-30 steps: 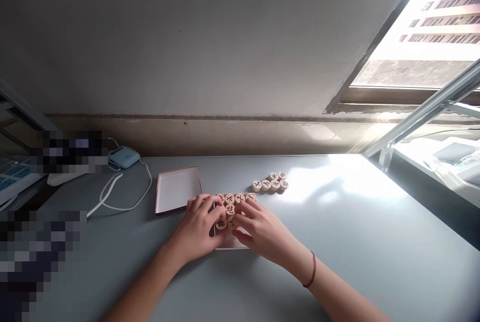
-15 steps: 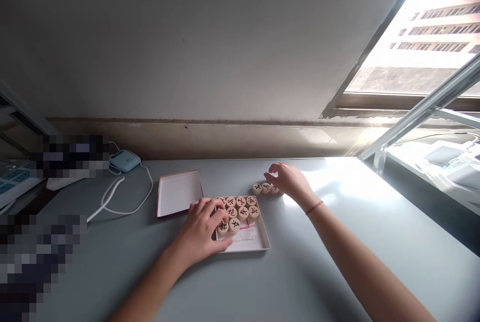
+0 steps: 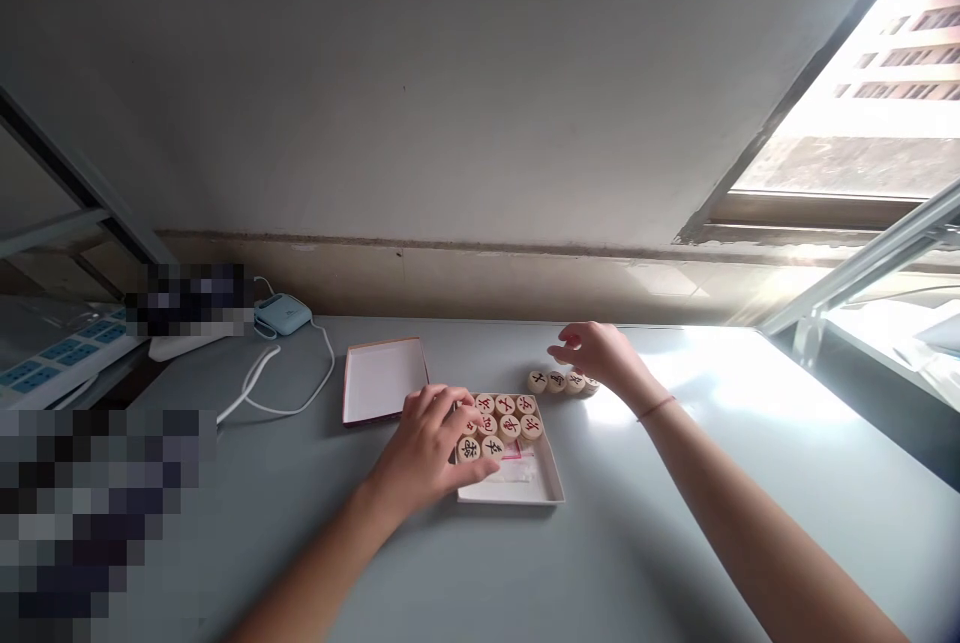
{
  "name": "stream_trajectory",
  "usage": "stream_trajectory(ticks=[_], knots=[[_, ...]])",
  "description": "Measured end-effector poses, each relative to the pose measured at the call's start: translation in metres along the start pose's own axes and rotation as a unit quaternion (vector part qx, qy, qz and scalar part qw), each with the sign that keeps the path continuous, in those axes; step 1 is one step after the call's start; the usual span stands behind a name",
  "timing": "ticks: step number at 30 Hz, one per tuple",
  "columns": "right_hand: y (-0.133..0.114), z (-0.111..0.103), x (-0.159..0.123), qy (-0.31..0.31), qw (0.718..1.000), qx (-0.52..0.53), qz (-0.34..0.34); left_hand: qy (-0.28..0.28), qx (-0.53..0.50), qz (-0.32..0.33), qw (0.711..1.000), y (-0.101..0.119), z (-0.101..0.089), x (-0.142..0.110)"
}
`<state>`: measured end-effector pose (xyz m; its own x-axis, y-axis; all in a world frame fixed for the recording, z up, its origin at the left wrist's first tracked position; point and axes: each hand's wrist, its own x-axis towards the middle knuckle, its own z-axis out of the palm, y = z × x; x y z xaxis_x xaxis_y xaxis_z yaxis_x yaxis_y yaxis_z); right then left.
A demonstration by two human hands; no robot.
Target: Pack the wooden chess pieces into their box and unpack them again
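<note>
A shallow white box (image 3: pixel 551 483) holds several round wooden xiangqi pieces (image 3: pixel 510 427), with red and black characters facing up. Over its left side is my left hand (image 3: pixel 435 438), open, with thumb and fingers apart. Its fingertips hover over or touch the left pieces; I cannot tell which. Behind the box to the right, a short row of xiangqi pieces (image 3: pixel 556 382) stands on the table. Just above that row is my right hand (image 3: pixel 600 353), its thumb and index finger curled in a pinch. Something pale seems to be between them, mostly hidden.
A box lid (image 3: pixel 384 381) lies inside up at the box's back left. Farther left are a light blue device (image 3: pixel 283 314), a white cable (image 3: pixel 315 388) and a power strip (image 3: pixel 64 358). The wall (image 3: pixel 420 123) bounds the grey table; metal frames stand at both sides.
The view has swung slightly left, shifting everything rightward. My right hand has lifted a little from the row, uncovering more of its right end. My left hand stays at the box.
</note>
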<state>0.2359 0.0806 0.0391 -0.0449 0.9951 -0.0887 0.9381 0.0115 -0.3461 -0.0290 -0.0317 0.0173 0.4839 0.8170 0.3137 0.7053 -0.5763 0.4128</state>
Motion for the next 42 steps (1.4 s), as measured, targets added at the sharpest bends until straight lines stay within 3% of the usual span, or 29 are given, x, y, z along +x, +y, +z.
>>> stream_trajectory(ticks=[3, 7, 10, 14, 21, 25, 30, 36, 42], knots=[[-0.015, 0.000, -0.031, -0.038, 0.973, 0.224, -0.050, 0.020, -0.044, -0.003, 0.999, 0.009, -0.004, 0.010], [-0.038, 0.013, -0.075, -0.139, 0.888, 0.412, -0.150, 0.010, -0.119, 0.010, 0.993, 0.025, -0.004, 0.024], [-0.048, 0.022, -0.090, -0.125, 0.848, 0.495, -0.143, 0.031, -0.148, 0.013, 0.988, 0.031, 0.002, 0.027], [-0.047, 0.031, -0.092, -0.100, 0.831, 0.536, -0.109, 0.048, -0.168, -0.009, 0.985, 0.029, 0.008, 0.021], [-0.036, 0.031, -0.090, -0.038, 0.846, 0.531, -0.037, 0.056, -0.143, -0.059, 0.986, 0.017, 0.006, 0.015], [-0.032, 0.028, -0.089, -0.039, 0.848, 0.528, -0.014, 0.025, -0.131, -0.014, 0.991, 0.017, 0.009, 0.015], [-0.030, 0.028, -0.092, -0.058, 0.858, 0.507, -0.059, -0.028, -0.057, 0.053, 0.997, 0.023, 0.017, 0.015], [-0.029, 0.024, -0.096, -0.074, 0.887, 0.442, -0.116, -0.035, 0.044, 0.087, 0.995, 0.025, 0.024, 0.017], [-0.029, 0.024, -0.105, -0.058, 0.946, 0.211, -0.237, -0.024, 0.055, 0.061, 0.996, 0.017, 0.016, 0.018]])
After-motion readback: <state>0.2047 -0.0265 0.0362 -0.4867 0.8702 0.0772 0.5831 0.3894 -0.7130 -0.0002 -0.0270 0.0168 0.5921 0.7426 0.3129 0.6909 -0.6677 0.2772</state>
